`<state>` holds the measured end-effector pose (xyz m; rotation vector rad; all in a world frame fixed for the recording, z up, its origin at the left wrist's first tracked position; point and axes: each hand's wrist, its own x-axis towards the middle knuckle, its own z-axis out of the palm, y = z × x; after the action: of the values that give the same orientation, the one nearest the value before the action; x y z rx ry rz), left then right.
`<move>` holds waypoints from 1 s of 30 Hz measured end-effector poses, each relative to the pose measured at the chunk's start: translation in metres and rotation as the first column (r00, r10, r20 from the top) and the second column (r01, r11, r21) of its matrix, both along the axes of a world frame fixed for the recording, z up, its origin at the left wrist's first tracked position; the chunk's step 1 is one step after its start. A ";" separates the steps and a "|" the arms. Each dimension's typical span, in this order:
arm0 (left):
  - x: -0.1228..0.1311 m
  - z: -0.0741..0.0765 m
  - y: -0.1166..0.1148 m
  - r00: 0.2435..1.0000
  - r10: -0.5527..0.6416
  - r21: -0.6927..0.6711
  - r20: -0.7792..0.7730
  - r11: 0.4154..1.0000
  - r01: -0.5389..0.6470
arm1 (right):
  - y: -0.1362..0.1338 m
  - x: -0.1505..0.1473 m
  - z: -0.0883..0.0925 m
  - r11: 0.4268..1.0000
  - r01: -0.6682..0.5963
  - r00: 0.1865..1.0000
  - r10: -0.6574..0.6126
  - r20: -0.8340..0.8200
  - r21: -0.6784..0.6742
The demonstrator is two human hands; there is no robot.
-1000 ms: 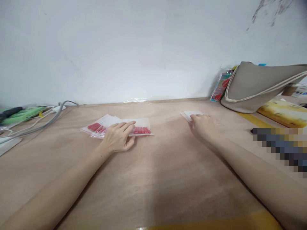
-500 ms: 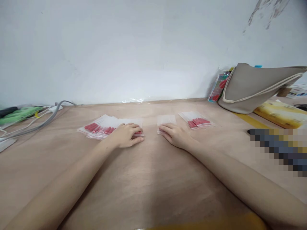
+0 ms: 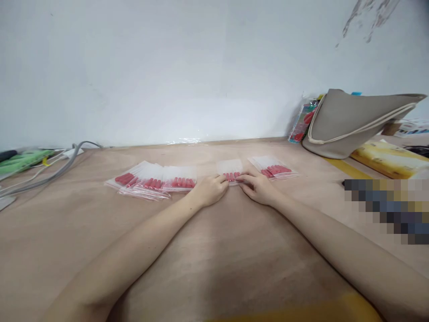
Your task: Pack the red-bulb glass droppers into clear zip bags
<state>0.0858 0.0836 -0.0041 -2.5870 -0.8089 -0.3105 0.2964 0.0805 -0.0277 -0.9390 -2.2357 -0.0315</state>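
A small clear zip bag (image 3: 229,166) with several red stick-like pieces in it lies flat on the table between my hands. My left hand (image 3: 210,190) is closed, its fingertips at the bag's lower left edge. At the bag's right side, my right hand (image 3: 260,188) rests with its fingers apart, the fingertips touching the bag. A fanned row of similar bags (image 3: 150,172) with red pieces lies to the left of my left hand. Just beyond my right hand is another small group of filled bags (image 3: 273,166).
The brown-covered table (image 3: 187,259) meets a white wall. Back right stand a grey drawstring bag (image 3: 351,120) and a colourful packet (image 3: 301,123), with a yellow pack (image 3: 390,158) nearby. Grey and white cables (image 3: 65,167) and a green item (image 3: 25,162) lie at the far left.
My left hand has left the bag at the right end of the left row and moved right to the middle bag. My right hand has shifted slightly right, uncovering that bag's red pieces.
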 end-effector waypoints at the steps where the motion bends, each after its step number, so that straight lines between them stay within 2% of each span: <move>1: -0.001 -0.001 0.002 1.000 0.007 0.010 -0.012 1.000 -0.007 | 0.001 -0.002 0.000 1.000 -0.005 1.000 0.005 -0.012 0.012; 4: -0.009 -0.001 0.002 0.999 0.021 0.041 -0.042 0.999 -0.019 | 0.003 -0.003 -0.001 0.998 0.028 1.000 -0.027 -0.015 0.052; 10: -0.021 0.003 -0.008 0.997 0.038 0.082 -0.070 0.996 -0.032 | -0.004 0.003 0.001 0.966 0.168 0.957 -0.207 0.204 0.195; 15: -0.022 0.003 -0.015 0.997 0.044 0.098 -0.068 0.995 -0.037 | -0.007 0.003 0.005 0.967 0.097 0.951 -0.160 0.266 0.236; 23: -0.021 0.003 -0.014 0.999 0.026 0.105 0.035 0.994 -0.029 | -0.008 -0.002 0.011 0.945 0.066 0.924 -0.180 0.338 0.321; 30: 0.004 -0.005 -0.004 0.991 -0.041 0.114 0.125 0.993 0.027 | -0.007 -0.003 0.013 0.936 0.065 0.922 -0.189 0.337 0.346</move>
<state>0.0897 0.0794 -0.0088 -2.4984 -0.7684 -0.5201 0.2934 0.0738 -0.0150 -0.9493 -2.3927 -0.6736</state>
